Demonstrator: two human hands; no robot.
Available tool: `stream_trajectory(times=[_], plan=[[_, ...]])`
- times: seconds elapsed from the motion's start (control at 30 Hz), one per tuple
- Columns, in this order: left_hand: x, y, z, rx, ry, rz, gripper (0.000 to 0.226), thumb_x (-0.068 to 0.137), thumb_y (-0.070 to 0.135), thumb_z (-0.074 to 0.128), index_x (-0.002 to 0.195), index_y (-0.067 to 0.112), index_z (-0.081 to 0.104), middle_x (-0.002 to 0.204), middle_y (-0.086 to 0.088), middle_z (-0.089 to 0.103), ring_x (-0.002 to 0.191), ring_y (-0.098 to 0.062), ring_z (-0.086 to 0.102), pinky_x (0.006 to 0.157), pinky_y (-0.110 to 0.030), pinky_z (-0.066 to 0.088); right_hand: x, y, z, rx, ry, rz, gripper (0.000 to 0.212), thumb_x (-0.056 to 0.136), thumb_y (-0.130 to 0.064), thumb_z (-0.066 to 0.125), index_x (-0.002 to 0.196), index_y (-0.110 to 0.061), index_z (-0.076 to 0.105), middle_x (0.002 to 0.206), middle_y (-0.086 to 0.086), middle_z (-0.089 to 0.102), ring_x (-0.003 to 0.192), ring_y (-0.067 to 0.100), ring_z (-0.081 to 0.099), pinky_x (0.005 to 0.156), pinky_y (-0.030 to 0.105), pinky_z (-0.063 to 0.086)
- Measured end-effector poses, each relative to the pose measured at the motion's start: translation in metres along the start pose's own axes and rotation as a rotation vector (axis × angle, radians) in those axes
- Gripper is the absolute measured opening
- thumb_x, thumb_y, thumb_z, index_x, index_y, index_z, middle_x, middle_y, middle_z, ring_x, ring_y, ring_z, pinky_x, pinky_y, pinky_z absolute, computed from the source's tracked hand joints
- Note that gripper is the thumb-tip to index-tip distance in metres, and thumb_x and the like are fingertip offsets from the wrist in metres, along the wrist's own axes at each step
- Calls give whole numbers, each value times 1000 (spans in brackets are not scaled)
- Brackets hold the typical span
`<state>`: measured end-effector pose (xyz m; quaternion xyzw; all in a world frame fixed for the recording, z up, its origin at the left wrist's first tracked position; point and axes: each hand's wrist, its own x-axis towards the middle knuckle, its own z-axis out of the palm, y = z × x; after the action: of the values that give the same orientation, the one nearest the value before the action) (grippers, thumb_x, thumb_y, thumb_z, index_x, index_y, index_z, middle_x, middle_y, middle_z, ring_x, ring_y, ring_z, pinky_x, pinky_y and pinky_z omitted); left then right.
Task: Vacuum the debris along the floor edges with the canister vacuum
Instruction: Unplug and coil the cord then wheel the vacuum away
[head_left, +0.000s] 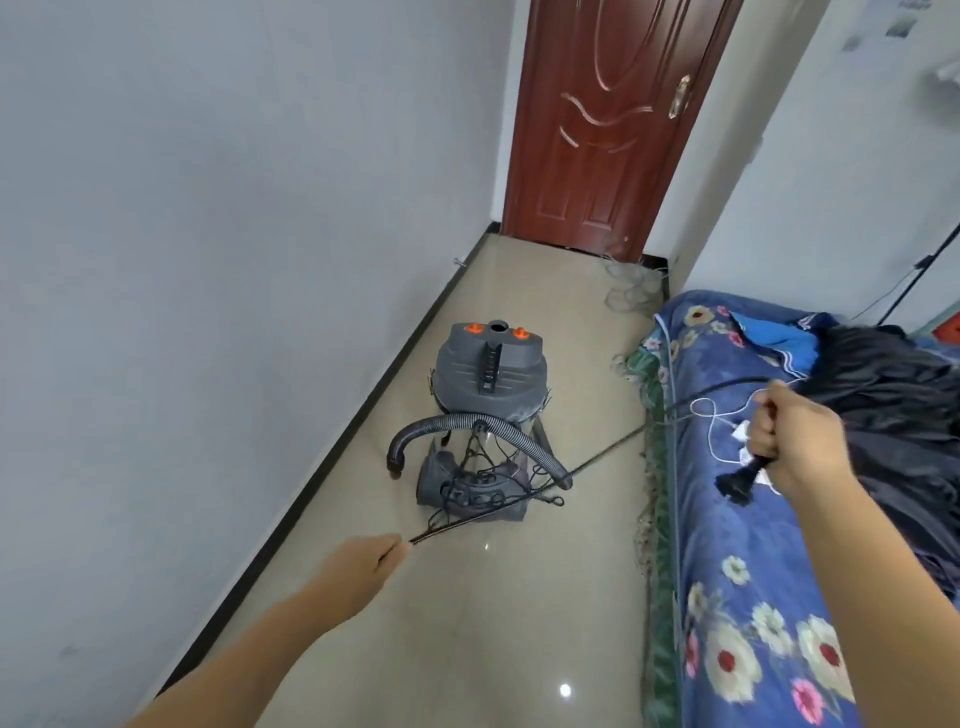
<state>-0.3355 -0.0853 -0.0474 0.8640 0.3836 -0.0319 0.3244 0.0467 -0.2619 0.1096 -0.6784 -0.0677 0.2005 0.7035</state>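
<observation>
Head view: beside the canister vacuum (488, 371), left hand (369, 558) pinches its cord (467, 519), right hand (795, 441) grips the plug (737, 480), fingers mostly hidden.

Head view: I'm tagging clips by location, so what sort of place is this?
Probably a bedroom at home: a bed with a blue floral bedspread on the right, a brown panelled door at the far end, and a grey canister vacuum on the tiled floor.
</observation>
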Motion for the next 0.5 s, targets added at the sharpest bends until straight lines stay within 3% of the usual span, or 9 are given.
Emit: stream_trajectory(times=[0.07,0.13,0.23,0.33,0.43,0.5], plan=[[12,53,0,104,-62,110,39,101,36,35,64,25,34,58,6,37,51,-5,33,49,-20,24,-1,-1,21,-145,-207,-12,34,104,-18,38,73,-12,47,36,-7,42,27,5,32,30,12,20],[24,112,-3,184,-71,273,37,101,39,37,67,24,36,60,8,39,55,-6,36,52,-26,24,-11,2,45,-314,-428,-42,32,105,-20,38,79,-10,51,45,-2,59,35,9,54,34,15,38],[38,183,-19,265,27,438,31,100,40,40,77,21,47,70,9,49,66,-11,46,59,-29,29,-32,12,68,-553,-741,-95,27,105,-23,37,91,-11,56,75,8,73,65,11,72,59,19,54],[51,219,-49,284,218,503,31,99,37,44,95,13,64,83,-3,66,75,-19,59,68,-38,48,-46,11,71,-784,-878,-320,29,105,-27,38,89,-14,59,71,-8,68,56,-3,63,57,11,45],[54,234,-76,37,344,564,25,93,37,56,78,20,67,68,8,62,61,-8,52,59,-30,46,-53,-13,65,-756,-860,-475,41,104,-32,41,73,-14,61,43,-18,49,42,-1,46,50,13,31],[55,238,-82,-251,335,556,31,90,35,61,63,20,59,54,12,50,51,-4,43,52,-21,36,-50,-39,57,-705,-838,-457,43,100,-36,50,71,-11,70,37,-13,34,36,3,33,41,11,25]])
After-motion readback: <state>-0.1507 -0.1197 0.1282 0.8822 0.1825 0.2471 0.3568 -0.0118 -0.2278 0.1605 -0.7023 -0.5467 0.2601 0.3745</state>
